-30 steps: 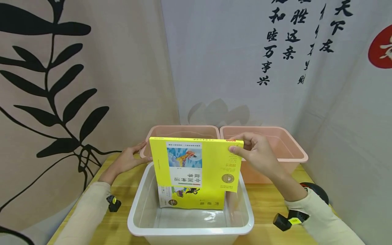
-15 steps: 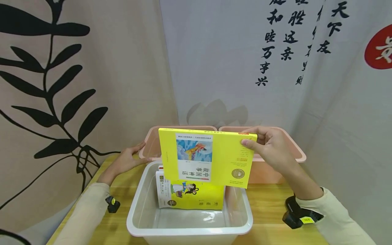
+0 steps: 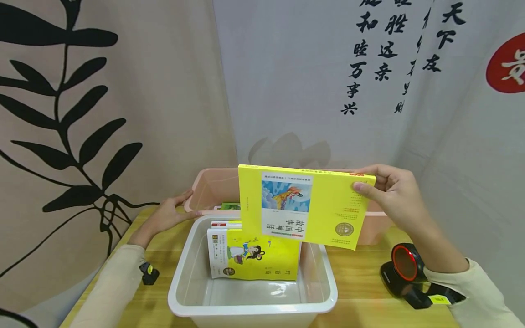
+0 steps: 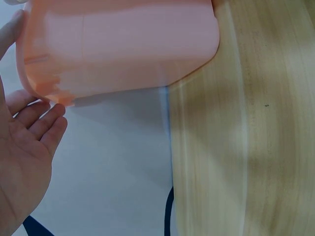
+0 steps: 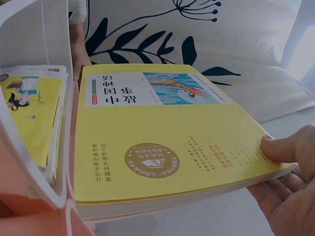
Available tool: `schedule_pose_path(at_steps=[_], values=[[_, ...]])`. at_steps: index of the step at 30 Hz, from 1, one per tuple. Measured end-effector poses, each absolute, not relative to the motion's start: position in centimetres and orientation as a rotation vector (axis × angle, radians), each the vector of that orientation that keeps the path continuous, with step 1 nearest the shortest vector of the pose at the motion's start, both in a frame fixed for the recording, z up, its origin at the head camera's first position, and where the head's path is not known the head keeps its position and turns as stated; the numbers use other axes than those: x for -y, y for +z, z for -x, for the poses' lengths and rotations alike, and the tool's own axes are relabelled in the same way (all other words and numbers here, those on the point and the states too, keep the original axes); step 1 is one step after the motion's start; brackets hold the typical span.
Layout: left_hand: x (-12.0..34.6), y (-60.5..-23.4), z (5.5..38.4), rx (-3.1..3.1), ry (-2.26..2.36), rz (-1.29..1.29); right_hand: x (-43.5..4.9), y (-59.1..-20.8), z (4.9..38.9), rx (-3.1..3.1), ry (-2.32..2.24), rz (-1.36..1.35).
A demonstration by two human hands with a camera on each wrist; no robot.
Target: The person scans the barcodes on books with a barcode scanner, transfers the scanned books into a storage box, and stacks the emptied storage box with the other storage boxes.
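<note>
Cloth backdrops (image 3: 279,77), with a black leaf print at upper left and black characters at upper right, stand behind a wooden surface (image 3: 361,273). At lower centre, a white bin (image 3: 254,310) contains yellow books (image 3: 262,266); 2 pink bins (image 3: 211,182) sit behind it. Right of centre, the right hand (image 3: 399,198) pinches a yellow book (image 3: 321,218) by its upper right corner, above the bins. At left, the left hand (image 3: 166,216), fingers loosely extended, touches the nearer pink bin's corner.
</note>
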State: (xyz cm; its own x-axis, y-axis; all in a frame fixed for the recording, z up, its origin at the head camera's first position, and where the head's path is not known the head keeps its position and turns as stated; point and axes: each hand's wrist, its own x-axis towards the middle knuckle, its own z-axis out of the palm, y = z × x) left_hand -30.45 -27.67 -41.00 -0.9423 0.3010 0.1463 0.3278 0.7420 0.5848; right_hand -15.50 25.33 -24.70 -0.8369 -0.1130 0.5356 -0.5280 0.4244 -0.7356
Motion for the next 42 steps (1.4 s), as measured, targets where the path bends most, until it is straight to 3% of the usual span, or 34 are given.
schedule_pose_path(at_steps=[29, 42], values=[[27.6, -40.9, 30.4, 2.898, -1.005, 0.523, -35.3, -24.2, 11.2, 2.23, 1.134, -0.161], [27.8, -41.1, 30.5, 2.882, -0.96, 0.551, -39.6, -26.6, 9.7, 2.15, 1.382, -0.327]])
